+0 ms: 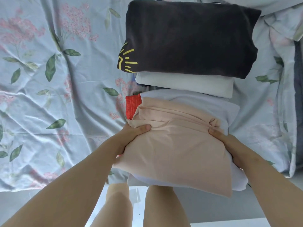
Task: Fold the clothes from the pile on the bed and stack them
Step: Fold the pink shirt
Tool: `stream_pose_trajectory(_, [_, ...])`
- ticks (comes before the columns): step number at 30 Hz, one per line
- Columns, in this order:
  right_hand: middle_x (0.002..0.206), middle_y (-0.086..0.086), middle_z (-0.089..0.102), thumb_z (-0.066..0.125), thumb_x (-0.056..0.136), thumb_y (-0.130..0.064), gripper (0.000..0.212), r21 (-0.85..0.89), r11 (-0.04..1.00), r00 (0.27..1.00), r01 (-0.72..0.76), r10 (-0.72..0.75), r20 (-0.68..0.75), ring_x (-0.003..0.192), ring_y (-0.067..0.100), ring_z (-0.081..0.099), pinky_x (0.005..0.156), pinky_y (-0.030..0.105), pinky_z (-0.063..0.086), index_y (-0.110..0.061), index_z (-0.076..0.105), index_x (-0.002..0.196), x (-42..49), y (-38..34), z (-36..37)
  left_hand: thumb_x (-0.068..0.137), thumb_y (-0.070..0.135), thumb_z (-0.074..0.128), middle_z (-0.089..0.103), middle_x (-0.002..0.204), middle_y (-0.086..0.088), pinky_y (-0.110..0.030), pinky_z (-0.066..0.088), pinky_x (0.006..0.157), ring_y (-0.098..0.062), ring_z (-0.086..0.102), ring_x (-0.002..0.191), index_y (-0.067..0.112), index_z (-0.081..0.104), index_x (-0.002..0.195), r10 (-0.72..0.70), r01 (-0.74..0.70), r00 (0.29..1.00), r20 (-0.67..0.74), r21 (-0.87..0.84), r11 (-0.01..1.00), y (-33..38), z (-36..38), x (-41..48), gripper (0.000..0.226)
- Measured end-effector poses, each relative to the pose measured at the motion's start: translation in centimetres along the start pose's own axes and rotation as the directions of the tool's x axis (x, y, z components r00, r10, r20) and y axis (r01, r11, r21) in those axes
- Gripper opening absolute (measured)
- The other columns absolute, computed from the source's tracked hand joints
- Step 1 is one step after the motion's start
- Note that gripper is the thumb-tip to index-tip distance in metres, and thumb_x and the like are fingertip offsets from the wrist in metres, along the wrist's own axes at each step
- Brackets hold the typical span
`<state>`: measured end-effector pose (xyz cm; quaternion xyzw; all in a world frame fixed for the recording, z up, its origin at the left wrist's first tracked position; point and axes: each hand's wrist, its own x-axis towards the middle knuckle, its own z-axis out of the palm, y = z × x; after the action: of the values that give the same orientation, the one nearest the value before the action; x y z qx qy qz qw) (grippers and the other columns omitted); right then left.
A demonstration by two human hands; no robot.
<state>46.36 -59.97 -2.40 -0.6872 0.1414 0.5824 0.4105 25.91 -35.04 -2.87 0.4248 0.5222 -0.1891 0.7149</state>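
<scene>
Left hand (129, 136) and right hand (229, 145): both grips clamp sides of folded peach garment (172, 145), lower centre frame. Garment rests on pale lavender folded item (213, 104). Beyond: white fold (188, 85), then dark garment (188, 38), upper centre. Floral bed sheet (49, 79) underneath.

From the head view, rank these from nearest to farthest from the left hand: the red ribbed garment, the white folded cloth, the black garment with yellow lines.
From the left hand:
1. Red ribbed garment, just beyond the fingers.
2. White folded cloth, farther up the bed.
3. Black garment with yellow lines, farthest, topping the far stack.
</scene>
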Motion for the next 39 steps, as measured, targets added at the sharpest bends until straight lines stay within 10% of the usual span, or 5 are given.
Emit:
stream_pose_trajectory(14, [0.103, -0.002, 0.071, 0.083, 0.042, -0.057, 0.083, -0.028, 0.999, 0.999, 0.036, -0.036, 0.028, 0.089, 0.015, 0.069, 0.069, 0.023, 0.049, -0.030, 0.056, 0.116, -1.5, -0.3, 0.9, 0.069, 0.035, 0.070, 0.070, 0.097, 0.023, -0.014, 0.051, 0.072, 0.001, 0.066, 0.092, 0.048, 0.053, 0.105, 0.168, -0.170, 0.981, 0.095, 0.016, 0.985, -0.6, 0.3, -1.1, 0.042])
stream_pose_trajectory(18, [0.092, -0.001, 0.068, 0.071, 0.082, -0.030, 0.027, 0.025, 0.999, 0.998, 0.031, -0.029, -0.052, 0.081, 0.012, 0.064, 0.063, 0.020, 0.046, -0.027, 0.057, 0.105, -4.1, -0.3, 2.9, 0.063, 0.042, 0.077, 0.069, 0.111, 0.014, -0.022, 0.051, 0.082, -0.008, 0.065, 0.103, 0.048, 0.057, 0.110, 0.180, -0.180, 0.981, 0.073, -0.004, 0.984, -1.2, -0.9, -3.4, 0.052])
stream_pose_trajectory(29, [0.107, 0.006, 0.071, 0.073, 0.075, -0.035, 0.046, 0.029, 0.978, 0.978, 0.205, -0.206, 0.040, 0.099, 0.022, 0.067, 0.086, 0.033, 0.051, -0.013, 0.064, 0.114, -10.9, -5.6, 17.4, 0.079, 0.029, 0.071, 0.074, 0.082, 0.010, -0.016, 0.052, 0.055, -0.008, 0.071, 0.076, 0.031, 0.063, 0.101, 0.295, -0.300, 0.949, -0.110, -0.029, 0.954, 2.7, -14.0, -17.1, 0.024])
stream_pose_trajectory(35, [0.099, 0.008, 0.069, 0.084, 0.060, -0.045, 0.050, -0.079, 0.924, 0.921, 0.374, -0.359, 0.153, 0.076, 0.012, 0.068, 0.060, 0.022, 0.049, -0.016, 0.064, 0.096, -16.0, -12.1, 27.5, 0.072, 0.028, 0.075, 0.072, 0.105, -0.011, -0.039, 0.056, 0.080, -0.028, 0.070, 0.092, 0.023, 0.066, 0.113, 0.401, -0.429, 0.897, -0.188, -0.144, 0.892, 3.8, -21.3, -27.3, 0.043])
stream_pose_trajectory(39, [0.101, 0.010, 0.073, 0.085, 0.055, -0.045, 0.068, -0.107, 0.896, 0.876, 0.430, -0.386, 0.291, 0.093, 0.027, 0.069, 0.089, 0.039, 0.052, -0.012, 0.068, 0.111, -19.5, -15.2, 32.6, 0.085, 0.026, 0.065, 0.072, 0.105, -0.010, -0.039, 0.053, 0.084, -0.027, 0.070, 0.091, 0.023, 0.070, 0.109, 0.460, -0.538, 0.827, -0.324, -0.216, 0.815, 2.7, -24.1, -33.5, 0.024])
